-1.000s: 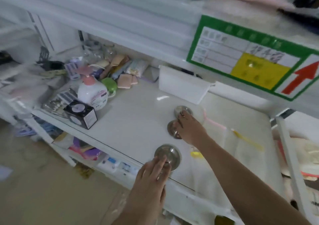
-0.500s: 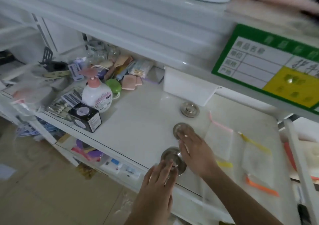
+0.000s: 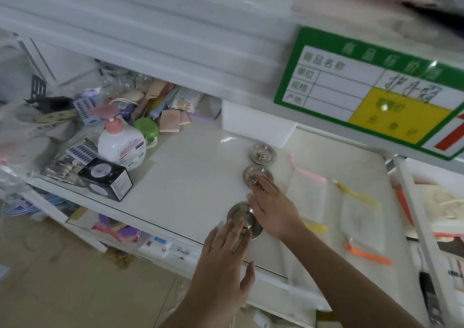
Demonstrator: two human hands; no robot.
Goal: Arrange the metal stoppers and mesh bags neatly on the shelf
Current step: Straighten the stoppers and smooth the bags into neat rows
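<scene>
Three round metal stoppers stand in a line on the white shelf (image 3: 195, 177). The far stopper (image 3: 262, 153) is free. My right hand (image 3: 272, 207) lies flat with its fingertips on the middle stopper (image 3: 253, 173). My left hand (image 3: 226, 260) rests its fingers on the near stopper (image 3: 242, 216) at the shelf's front edge. To the right lie flat white mesh bags: one with a pink tie (image 3: 307, 189), one with a yellow tie (image 3: 361, 217) and orange tie below.
A white box (image 3: 256, 126) stands behind the stoppers. At the left are a pump bottle (image 3: 121, 145), a black box (image 3: 105, 178), a green round case (image 3: 147, 128) and assorted small goods. A green price label (image 3: 371, 89) hangs on the shelf above.
My right hand drew back from the far stopper to the middle one, leaving the far stopper uncovered. The left hand stayed on the near stopper. The view shifted slightly.
</scene>
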